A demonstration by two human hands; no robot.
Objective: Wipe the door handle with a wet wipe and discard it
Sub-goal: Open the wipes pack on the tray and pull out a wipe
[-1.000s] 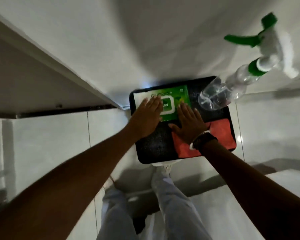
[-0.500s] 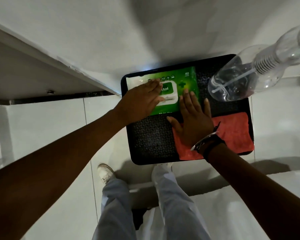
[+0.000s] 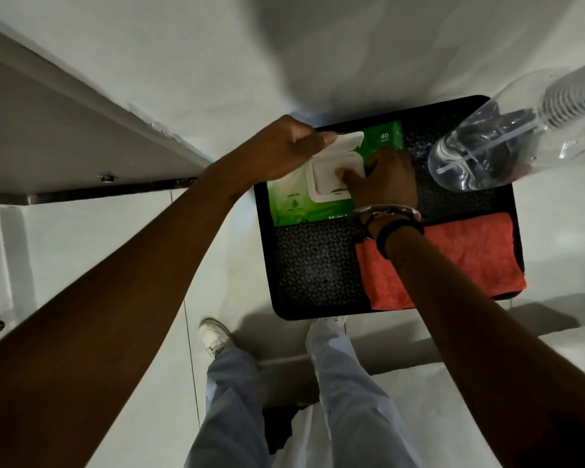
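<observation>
A green wet wipe pack (image 3: 294, 207) lies at the far left of a black tray (image 3: 314, 275). Its white flip lid (image 3: 347, 140) stands open. My left hand (image 3: 281, 150) is closed on the lid's edge and holds it back. My right hand (image 3: 382, 180) rests on the pack with its fingertips in the white opening (image 3: 331, 179). Whether those fingers pinch a wipe is hidden. No door handle is in view.
A clear spray bottle (image 3: 507, 143) stands on the tray's far right corner. An orange cloth (image 3: 466, 258) lies folded on the tray's near right. A white door edge (image 3: 92, 136) runs along the left. My legs and white shoes (image 3: 215, 336) are below on pale tiles.
Both hands lay flat on the closed pack before. Now my left hand has lifted the lid open and my right hand's fingers have gone into the opening. The view has moved closer.
</observation>
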